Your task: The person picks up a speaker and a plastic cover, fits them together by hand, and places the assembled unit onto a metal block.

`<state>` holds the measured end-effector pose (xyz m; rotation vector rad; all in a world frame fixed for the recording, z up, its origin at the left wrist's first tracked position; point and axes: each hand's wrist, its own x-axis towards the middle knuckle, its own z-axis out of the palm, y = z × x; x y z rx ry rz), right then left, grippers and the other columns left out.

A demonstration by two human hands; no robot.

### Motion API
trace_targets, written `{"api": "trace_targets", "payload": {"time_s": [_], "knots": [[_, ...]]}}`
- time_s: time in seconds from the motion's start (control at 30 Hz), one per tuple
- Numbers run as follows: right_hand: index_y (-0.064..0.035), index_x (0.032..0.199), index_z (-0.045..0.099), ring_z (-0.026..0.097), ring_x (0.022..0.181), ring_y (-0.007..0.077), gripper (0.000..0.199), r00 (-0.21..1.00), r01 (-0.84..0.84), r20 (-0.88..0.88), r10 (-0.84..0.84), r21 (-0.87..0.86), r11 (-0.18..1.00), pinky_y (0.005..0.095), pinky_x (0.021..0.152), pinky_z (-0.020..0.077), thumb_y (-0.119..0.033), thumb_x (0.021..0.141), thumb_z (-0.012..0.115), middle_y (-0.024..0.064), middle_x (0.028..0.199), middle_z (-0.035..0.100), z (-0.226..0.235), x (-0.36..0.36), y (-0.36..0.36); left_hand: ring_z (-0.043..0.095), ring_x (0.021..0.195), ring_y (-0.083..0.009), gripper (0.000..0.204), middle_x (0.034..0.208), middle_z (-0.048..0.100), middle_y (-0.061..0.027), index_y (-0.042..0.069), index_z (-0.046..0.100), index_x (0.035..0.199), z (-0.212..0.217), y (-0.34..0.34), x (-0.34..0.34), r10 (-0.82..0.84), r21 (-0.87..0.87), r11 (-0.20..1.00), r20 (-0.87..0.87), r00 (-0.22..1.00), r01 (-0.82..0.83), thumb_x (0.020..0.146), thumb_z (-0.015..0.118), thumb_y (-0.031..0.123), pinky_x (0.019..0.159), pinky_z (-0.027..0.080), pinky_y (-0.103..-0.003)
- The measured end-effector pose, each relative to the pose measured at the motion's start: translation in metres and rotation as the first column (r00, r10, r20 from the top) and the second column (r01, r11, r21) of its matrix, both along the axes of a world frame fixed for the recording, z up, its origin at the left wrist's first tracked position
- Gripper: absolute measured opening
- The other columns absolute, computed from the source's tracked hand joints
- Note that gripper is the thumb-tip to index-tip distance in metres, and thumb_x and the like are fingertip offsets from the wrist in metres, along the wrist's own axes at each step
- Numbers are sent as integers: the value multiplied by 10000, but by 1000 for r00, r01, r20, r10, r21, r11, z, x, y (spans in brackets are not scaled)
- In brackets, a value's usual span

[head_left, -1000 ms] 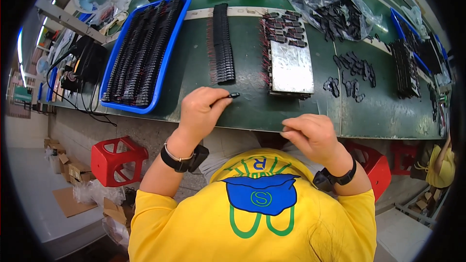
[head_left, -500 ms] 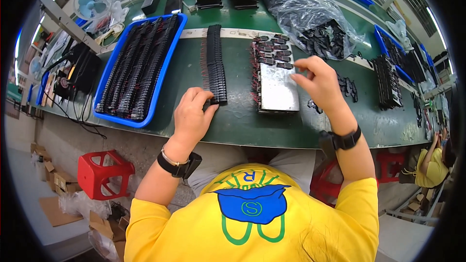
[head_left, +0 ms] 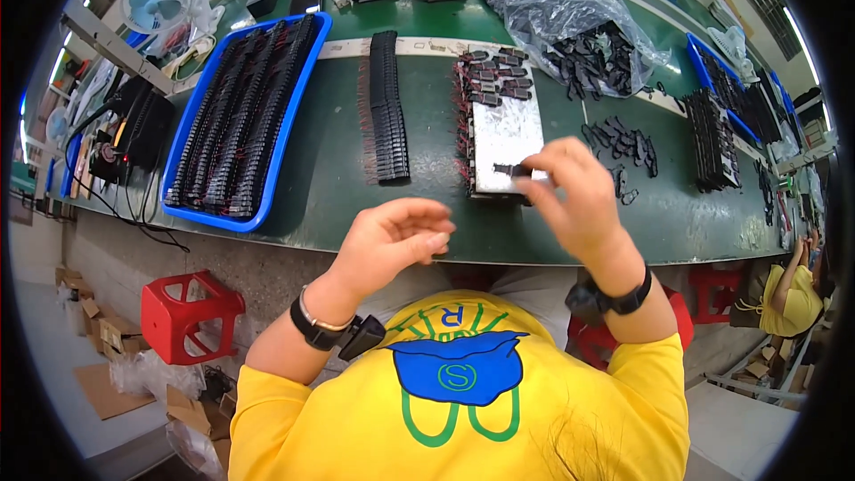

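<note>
The right hand [head_left: 577,191] pinches a small black part [head_left: 511,170] over the silver plate [head_left: 508,135], two o'clock from the left hand [head_left: 389,243], whose grip is loosely spread by the table's [head_left: 313,189] edge.

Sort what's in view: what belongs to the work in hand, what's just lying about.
Likely in use:
small black part in the right hand
silver-topped stack
row of black parts
blue tray

Likely just lying about:
red stool at left
fan
cardboard boxes

We wear: yellow short-sleeved T-shirt [head_left: 303,432] | blue print [head_left: 490,372], green loops [head_left: 497,438] below | black wristbands [head_left: 633,295], boxy modules [head_left: 585,301], both sides | thin left bangle [head_left: 313,317] | light-grey trousers [head_left: 539,291]
</note>
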<state>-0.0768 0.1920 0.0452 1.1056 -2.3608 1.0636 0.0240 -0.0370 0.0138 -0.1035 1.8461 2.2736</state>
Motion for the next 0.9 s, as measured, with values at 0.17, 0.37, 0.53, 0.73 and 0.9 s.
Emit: {"api": "trace_targets", "payload": {"time_s": [0.17,0.37,0.53,0.73,0.9], "knots": [[-2,883,622,562,649,246,271,997,-57,-56,55,-34,998,309,564,465,-28,653,765,105,797,570,-18,38,-9,646,742,-139,161,905,664,-105,-27,631,1016,-6,20,-12,7,228,973,93,996,-29,872,615,42,640,539,-248],[6,885,615,590,689,285,316,994,-91,-68,89,-31,995,338,578,490,-24,612,770,123,847,601,-25,48,-15,640,653,-127,123,815,666,-88,-16,641,981,-16,25,-7,77,129,988,76,994,-86,876,614,41,574,531,-233],[12,901,618,615,691,288,322,986,-161,-33,161,3,987,341,583,505,-21,615,764,132,831,628,-33,51,-13,642,675,-119,103,818,665,-76,-7,647,961,-16,28,-3,48,142,988,106,993,-63,869,622,32,589,529,-226],[-2,924,637,621,662,276,319,990,-136,31,136,-24,990,331,577,509,-15,629,757,116,776,632,-37,55,-11,654,740,-125,110,908,665,-88,-1,645,969,-22,32,7,38,-155,985,-225,974,-74,863,617,-4,627,533,-221],[-16,915,655,626,652,257,294,984,-170,42,176,-107,980,319,548,503,-10,638,754,103,769,633,-42,55,-7,631,813,-107,137,923,666,-57,16,651,991,-22,32,9,8,-43,999,-294,956,-22,858,624,-8,683,531,-225]]}}
